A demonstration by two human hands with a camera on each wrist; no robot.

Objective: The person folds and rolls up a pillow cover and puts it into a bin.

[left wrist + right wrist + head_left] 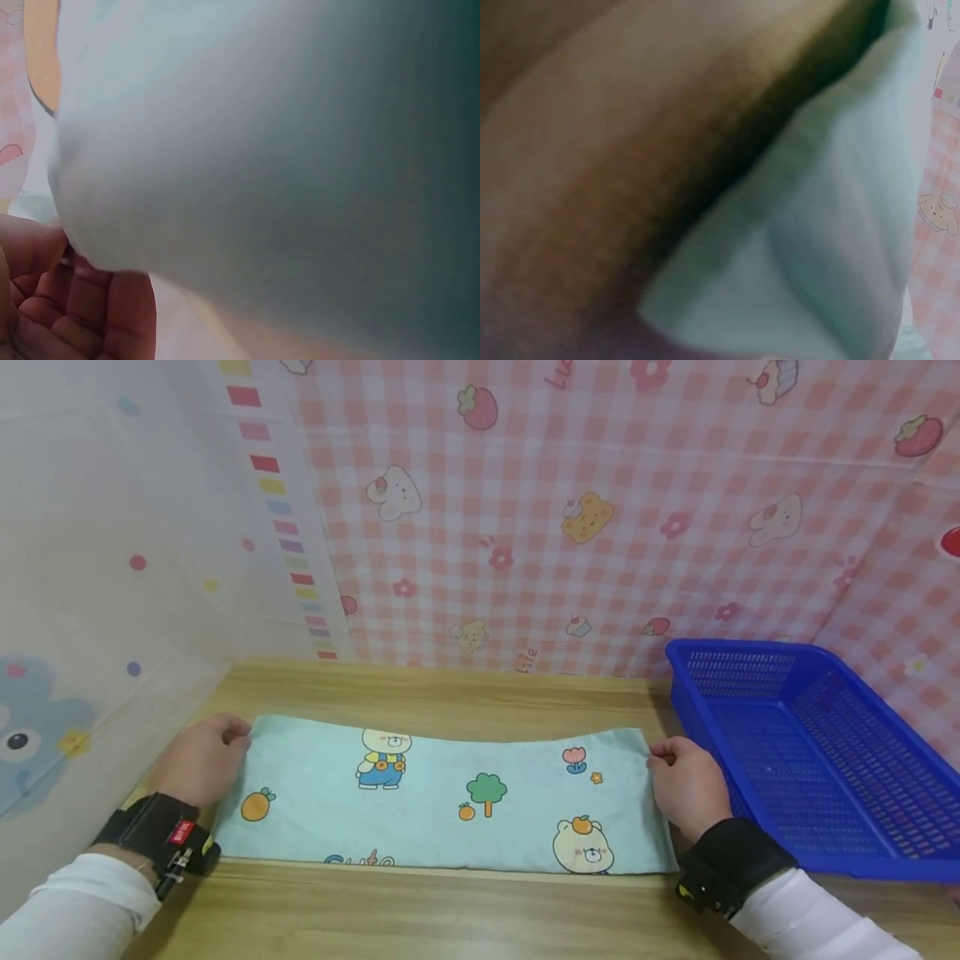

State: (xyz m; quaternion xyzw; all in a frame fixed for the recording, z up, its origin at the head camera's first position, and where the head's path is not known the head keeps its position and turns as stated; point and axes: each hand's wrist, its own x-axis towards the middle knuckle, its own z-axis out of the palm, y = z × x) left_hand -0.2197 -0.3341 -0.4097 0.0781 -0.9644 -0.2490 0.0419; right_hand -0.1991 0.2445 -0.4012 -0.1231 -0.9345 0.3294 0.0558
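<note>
In the head view, your left hand (pixel 202 760) pinches the top left corner of the pale green cloth (pixel 442 827), with thumb and finger close together. Your right hand (pixel 692 787) pinches the cloth too, near its top right corner. The blue basket (pixel 772 735) sits just past your right hand, and you can see the little holes in its sides and floor. The cloth hangs between your two hands over the wooden table (pixel 420 918), and its top edge dips in the middle. It has bears, a tree, oranges and a flower on it. Behind it is a pink checked sheet (pixel 465 552). In the left wrist view, your left thumb and finger meet at the edge of the cloth, down in the low left corner, and your other fingers are bent in. The cloth is very close and blurry there, and it fills most of the view. In the right wrist view, the fingers are too hidden to tell how they grip. A corner of the cloth pokes out in front, next to a blurry brown patch, with a bit of the pink checked sheet at the side.
</note>
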